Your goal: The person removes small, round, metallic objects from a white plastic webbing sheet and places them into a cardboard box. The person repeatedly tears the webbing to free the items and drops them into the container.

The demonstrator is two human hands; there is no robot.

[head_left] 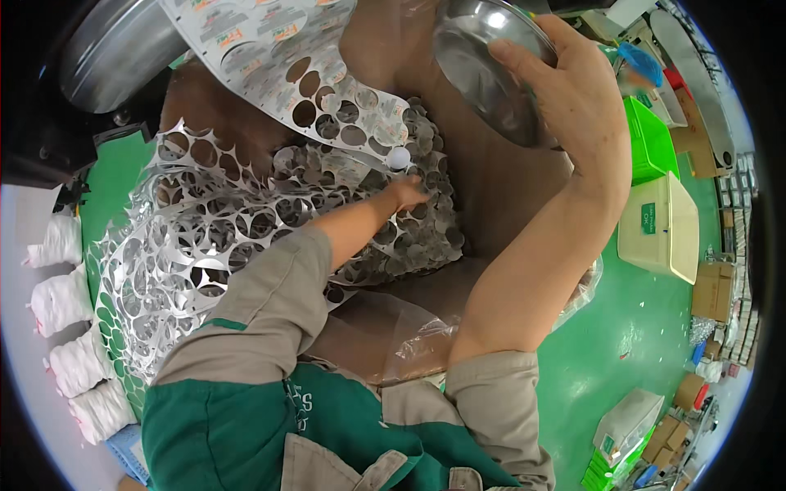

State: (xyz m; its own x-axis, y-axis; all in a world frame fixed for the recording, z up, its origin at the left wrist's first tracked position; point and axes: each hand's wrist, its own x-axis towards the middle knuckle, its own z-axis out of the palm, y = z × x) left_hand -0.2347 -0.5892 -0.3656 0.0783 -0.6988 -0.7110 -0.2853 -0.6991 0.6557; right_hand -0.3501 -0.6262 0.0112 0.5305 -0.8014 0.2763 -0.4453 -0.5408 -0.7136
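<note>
My right hand (577, 94) is raised at the upper right and grips a shiny round metal bowl (483, 69) by its rim, the thumb inside it. The bowl is tipped on its side. My left hand (409, 192) reaches into a heap of round silvery discs (430, 237) in the middle; its fingertips are partly hidden among them. Just beyond that hand is a small white round piece (399, 158). A printed foil strip (282, 57) with punched holes comes down from the top and ends at the heap.
Tangled punched-out foil web (196, 221) spreads on the left, beside a large metal roller (123, 53). Brown sheeting (499, 196) lies under and around the heap. White bundles (65, 303) line the left wall. A cream bin (659, 229) and green crate (649, 141) stand right on the green floor.
</note>
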